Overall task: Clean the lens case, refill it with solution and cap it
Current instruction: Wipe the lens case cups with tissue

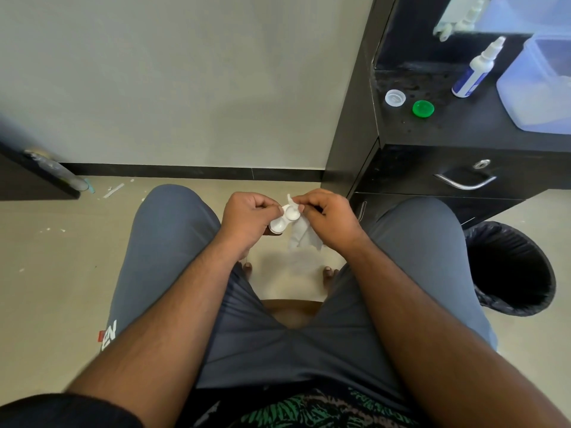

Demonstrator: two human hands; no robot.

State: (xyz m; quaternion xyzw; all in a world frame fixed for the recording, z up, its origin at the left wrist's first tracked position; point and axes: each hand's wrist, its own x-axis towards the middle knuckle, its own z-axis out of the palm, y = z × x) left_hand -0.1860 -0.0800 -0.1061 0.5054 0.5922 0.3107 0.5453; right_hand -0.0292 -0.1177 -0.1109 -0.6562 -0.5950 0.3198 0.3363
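Note:
My left hand [247, 216] grips a white two-well lens case [283, 220] above my knees. My right hand [326, 216] pinches a white tissue [301, 234] and holds its tip in the case's upper well, while the rest of the tissue hangs below. Both wells are uncapped. A white cap [395, 97] and a green cap [423, 108] lie on the black counter [463, 131] at the upper right. On the same counter, further back, stands a white solution bottle with a blue label [475, 71].
A translucent plastic box [539, 84] sits on the counter's right side. Below the counter is a drawer with a metal handle [465, 182]. A black lined bin [513, 268] stands on the floor by my right knee. A dark shelf edge [37, 174] juts in at the left.

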